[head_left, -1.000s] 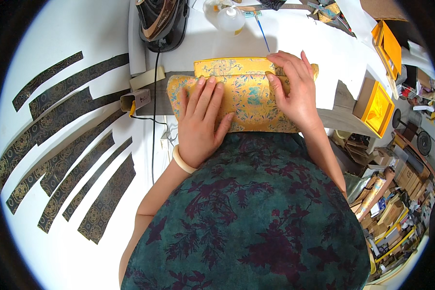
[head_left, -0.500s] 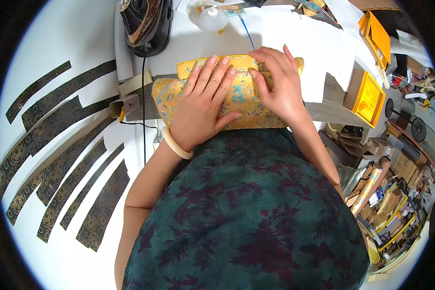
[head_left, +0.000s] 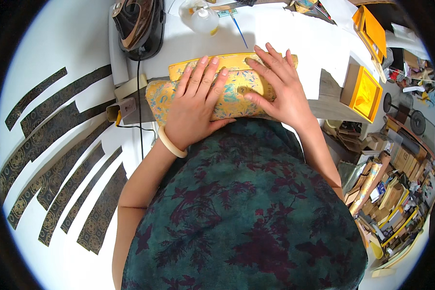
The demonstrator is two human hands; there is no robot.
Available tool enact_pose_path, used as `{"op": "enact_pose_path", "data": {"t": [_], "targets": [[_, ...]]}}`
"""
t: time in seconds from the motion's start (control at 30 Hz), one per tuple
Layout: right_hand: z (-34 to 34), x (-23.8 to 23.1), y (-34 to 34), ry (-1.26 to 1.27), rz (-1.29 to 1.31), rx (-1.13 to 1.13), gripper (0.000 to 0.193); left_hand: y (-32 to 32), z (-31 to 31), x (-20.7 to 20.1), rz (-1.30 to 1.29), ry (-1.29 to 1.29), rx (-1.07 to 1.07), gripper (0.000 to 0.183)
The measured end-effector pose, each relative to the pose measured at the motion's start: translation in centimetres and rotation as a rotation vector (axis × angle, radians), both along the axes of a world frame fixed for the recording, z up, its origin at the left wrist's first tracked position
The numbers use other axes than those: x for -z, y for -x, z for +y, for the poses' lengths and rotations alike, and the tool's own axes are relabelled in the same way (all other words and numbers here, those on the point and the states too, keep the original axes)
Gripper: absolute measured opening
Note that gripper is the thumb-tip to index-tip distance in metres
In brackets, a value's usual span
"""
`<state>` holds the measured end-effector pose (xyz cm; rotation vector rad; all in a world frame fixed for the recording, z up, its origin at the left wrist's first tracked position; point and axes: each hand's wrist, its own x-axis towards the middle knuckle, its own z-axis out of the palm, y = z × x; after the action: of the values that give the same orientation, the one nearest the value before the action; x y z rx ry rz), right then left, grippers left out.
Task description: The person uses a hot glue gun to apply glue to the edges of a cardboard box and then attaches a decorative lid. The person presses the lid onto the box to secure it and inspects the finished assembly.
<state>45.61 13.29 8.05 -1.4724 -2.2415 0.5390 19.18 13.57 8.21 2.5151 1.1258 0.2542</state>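
Observation:
A yellow fabric piece [head_left: 158, 99] with a blue and green floral pattern lies at the table's near edge in front of me. Along its far side runs a yellow strip-like panel [head_left: 178, 70] with a bright edge. My left hand [head_left: 194, 99] rests on the fabric with outstretched fingers, their tips reaching onto the panel. A pale bangle circles that wrist. Over the right part of the fabric, my right hand [head_left: 286, 94] is spread, thumb pointing left and fingers angled up-left. Neither hand grips anything. Parts of the fabric are hidden beneath both hands.
An iron [head_left: 139, 26] stands at the back left, its cord [head_left: 140, 106] hanging down. Beyond the fabric are a translucent bottle [head_left: 204, 20] and a thin blue brush [head_left: 239, 31]. Yellow boxes [head_left: 364, 94] sit at right. Dark patterned strips [head_left: 101, 208] lie at left.
My right hand has shifted slightly right, and its fingers have spread and straightened from a curled pose at the panel's edge. My left hand still lies on the fabric.

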Motion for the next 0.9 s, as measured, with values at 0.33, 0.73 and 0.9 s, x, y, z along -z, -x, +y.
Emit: {"op": "enact_pose_path", "data": {"t": [0.33,0.73,0.9], "targets": [[-0.4,0.9,-1.3,0.047,0.049,-0.056,0.087,0.4,0.0,0.4,-0.073,-0.016,0.007,0.103],[-2.2,-0.3,-1.8,0.088,-0.101,-0.142,0.099,0.4,-0.1,0.7,-0.088,-0.037,0.024,0.093],[-2.3,0.3,-2.0,0.040,-0.053,-0.144,0.098,0.1,0.0,0.3,-0.052,-0.033,0.026,0.097]]}}
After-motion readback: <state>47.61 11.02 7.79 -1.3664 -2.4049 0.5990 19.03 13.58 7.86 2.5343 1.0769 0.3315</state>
